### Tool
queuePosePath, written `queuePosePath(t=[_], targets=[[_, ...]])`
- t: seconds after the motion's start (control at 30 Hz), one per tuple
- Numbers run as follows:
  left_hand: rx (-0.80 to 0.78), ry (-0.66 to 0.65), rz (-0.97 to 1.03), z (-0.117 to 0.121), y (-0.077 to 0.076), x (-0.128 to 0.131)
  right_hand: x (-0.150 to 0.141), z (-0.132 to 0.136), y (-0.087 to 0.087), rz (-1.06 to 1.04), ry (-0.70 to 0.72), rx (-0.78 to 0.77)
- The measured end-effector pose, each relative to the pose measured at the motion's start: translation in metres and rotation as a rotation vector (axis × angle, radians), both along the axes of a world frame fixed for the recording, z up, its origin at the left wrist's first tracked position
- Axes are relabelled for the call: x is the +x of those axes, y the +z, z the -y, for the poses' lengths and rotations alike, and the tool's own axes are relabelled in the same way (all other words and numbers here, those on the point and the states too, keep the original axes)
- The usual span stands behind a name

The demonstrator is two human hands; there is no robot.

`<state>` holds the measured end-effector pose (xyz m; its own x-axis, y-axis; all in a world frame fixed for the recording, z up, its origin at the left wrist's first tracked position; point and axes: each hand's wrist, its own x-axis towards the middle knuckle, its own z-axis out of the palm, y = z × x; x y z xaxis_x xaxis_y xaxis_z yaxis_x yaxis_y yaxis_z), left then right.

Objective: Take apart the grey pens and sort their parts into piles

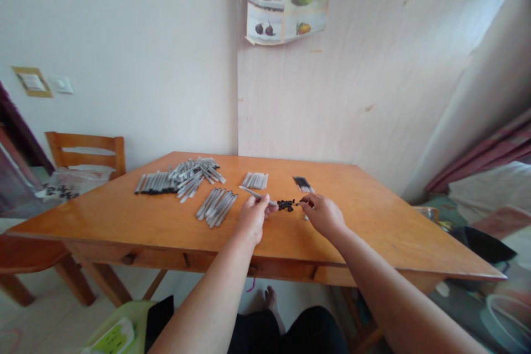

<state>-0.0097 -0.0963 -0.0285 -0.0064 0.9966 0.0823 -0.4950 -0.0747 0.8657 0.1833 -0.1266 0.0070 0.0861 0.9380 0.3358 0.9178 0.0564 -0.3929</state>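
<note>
My left hand (pixel 254 215) is closed around a translucent grey pen barrel (pixel 251 192) that points up and to the left. Across from it, my right hand (pixel 323 213) pinches a small dark piece (pixel 302 203), too small to make out fully. Between the two hands lies a pile of small black plugs (pixel 285 206) on the table. Left of my left hand is a loose group of pen barrels (pixel 216 207). A neat row of clear barrels (pixel 255 180) lies beyond my hands, and dark-filled slim pens (pixel 304 184) lie behind my right hand.
The wooden table (pixel 373 232) reaches back to the wall. A large heap of pen barrels (pixel 194 173) covers its left part. At the left stands a wooden chair (pixel 85 149) with a plastic bag (pixel 77 180) holding black pieces. A green stool (pixel 135 315) is by my left leg.
</note>
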Motion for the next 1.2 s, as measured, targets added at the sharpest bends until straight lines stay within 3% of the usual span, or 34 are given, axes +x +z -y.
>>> queuePosePath(t=[0.27,0.47,0.93,1.2], targets=[[-0.003,0.029,0.056,0.003,0.002,0.001,-0.003,-0.011,0.004,0.248,-0.009,-0.186],[0.006,0.032,0.033,0.003,0.002,0.001,-0.008,-0.02,0.004,0.301,-0.008,-0.189],[0.015,0.022,0.021,0.003,0.001,0.001,0.005,-0.017,-0.013,0.203,-0.067,-0.135],[0.014,0.029,0.007,0.003,0.0,0.001,0.005,-0.016,-0.009,0.03,-0.052,-0.034]])
